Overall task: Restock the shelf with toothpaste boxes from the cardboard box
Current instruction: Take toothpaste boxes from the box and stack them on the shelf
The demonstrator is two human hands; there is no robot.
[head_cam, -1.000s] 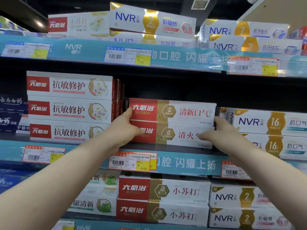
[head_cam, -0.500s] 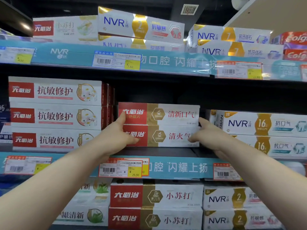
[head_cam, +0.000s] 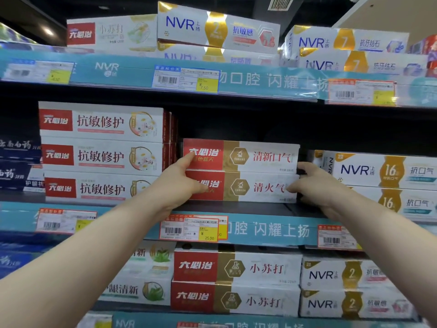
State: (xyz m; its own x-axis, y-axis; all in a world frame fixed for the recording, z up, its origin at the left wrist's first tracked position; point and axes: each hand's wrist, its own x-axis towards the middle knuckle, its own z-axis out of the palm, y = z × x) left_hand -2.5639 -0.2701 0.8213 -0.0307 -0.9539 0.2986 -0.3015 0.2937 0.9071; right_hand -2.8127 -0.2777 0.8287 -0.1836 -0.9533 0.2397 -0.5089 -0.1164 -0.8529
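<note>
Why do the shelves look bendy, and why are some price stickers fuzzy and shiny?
Head view, the wide-angle lens bends the upper shelf strip near the edges; head view, the top-left price tag is smeared and the top-right price tag catches glare; head view, the red-and-gold boxes in the middle read sharp.

Illumination is bright and even across the front faces of the toothpaste boxes (head_cam: pixel 240 171). The shelf recess (head_cam: pixel 236 124) behind them lies in deep shadow. A ceiling lamp (head_cam: pixel 48 31) registers as a small hot spot, upper left. Glare washes out the price label (head_cam: pixel 361 92), upper right. Print near the left edge is blurred. Shelf lines bow toward the frame borders.
</note>
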